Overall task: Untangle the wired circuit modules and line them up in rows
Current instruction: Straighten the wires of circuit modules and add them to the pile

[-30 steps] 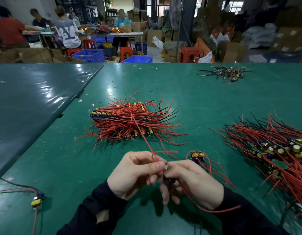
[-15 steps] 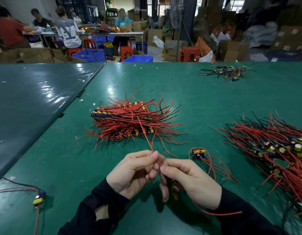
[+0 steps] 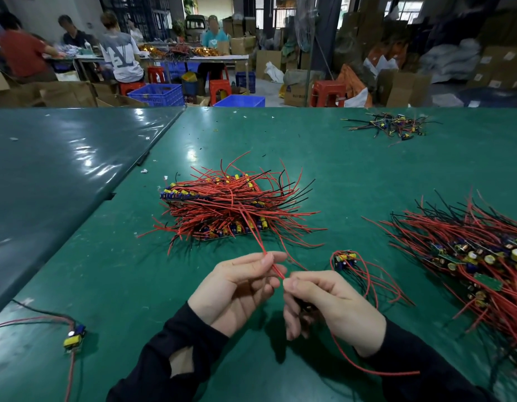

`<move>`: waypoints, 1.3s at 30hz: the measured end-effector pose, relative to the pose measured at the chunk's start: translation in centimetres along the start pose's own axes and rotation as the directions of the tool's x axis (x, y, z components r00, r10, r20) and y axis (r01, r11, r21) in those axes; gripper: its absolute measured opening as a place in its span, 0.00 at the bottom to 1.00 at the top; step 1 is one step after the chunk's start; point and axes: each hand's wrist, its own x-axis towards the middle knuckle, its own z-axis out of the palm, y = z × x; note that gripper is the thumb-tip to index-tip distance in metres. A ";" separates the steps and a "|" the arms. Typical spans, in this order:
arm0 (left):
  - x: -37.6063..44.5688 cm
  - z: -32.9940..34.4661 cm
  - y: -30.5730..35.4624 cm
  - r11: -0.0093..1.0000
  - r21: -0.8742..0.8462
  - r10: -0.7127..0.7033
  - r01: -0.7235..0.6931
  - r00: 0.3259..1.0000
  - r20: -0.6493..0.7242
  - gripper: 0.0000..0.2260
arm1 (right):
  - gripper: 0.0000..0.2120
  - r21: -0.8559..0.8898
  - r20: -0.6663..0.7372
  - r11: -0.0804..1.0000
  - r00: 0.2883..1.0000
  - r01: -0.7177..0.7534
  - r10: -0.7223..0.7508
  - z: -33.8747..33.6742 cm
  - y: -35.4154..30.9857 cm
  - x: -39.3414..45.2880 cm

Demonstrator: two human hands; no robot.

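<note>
Straightened red wire [image 3: 276,269] now pinched between both hands' fingertips [image 3: 268,260].

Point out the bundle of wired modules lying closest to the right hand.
The small looped bundle just beyond the right hand: only a few modules, unlike the big stacked pile and right-side heap.

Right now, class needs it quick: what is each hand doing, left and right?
Left hand: pinches the red wire between thumb and fingertips.
Right hand: fingers curled round the same red wire and a dark part beneath, mostly hidden.
</note>
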 end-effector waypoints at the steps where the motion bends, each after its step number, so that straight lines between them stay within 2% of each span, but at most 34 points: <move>1: -0.1 0.0 0.0 1.000 -0.006 -0.020 0.020 1.000 0.004 0.07 | 0.15 0.018 0.016 1.000 1.000 0.001 -0.001 0.1 -0.1 0.0; 5: -0.2 0.1 0.1 0.999 0.011 -0.053 0.053 0.998 0.017 0.07 | 0.15 0.056 0.077 0.998 0.997 -0.023 0.018 0.2 -0.3 -0.1; 11: 0.1 -0.1 0.0 0.990 0.117 0.080 -0.077 0.997 -0.020 0.09 | 0.16 -0.020 0.017 0.999 0.999 -0.051 0.051 -0.1 -0.1 0.1; 18: 0.3 0.0 -0.5 0.975 0.156 0.171 -0.157 0.982 -0.084 0.07 | 0.17 -0.011 -0.022 0.995 0.995 -0.095 0.094 0.0 0.0 0.3; 21: 0.5 -0.1 -0.4 0.978 0.121 0.185 -0.170 0.975 -0.124 0.07 | 0.19 -0.014 -0.017 0.995 0.995 -0.101 0.101 0.1 0.1 0.2; 25: 0.4 -0.1 -0.3 0.992 0.045 0.118 -0.114 0.986 -0.117 0.08 | 0.15 -0.019 -0.012 0.995 0.996 -0.094 0.094 0.2 0.1 0.3; 30: 0.4 -0.5 -0.1 0.993 0.042 0.119 -0.114 0.983 -0.142 0.08 | 0.15 -0.048 0.040 0.994 0.994 -0.103 0.105 0.2 0.5 0.3; 36: 0.5 -0.5 0.1 0.975 0.100 0.211 -0.200 0.971 -0.115 0.06 | 0.16 -0.064 0.010 0.994 0.996 -0.092 0.093 -0.1 0.5 0.3; 39: 0.6 -0.6 0.0 0.966 0.109 0.246 -0.232 0.959 -0.138 0.08 | 0.15 -0.066 0.006 0.992 0.994 -0.106 0.107 -0.1 0.7 0.3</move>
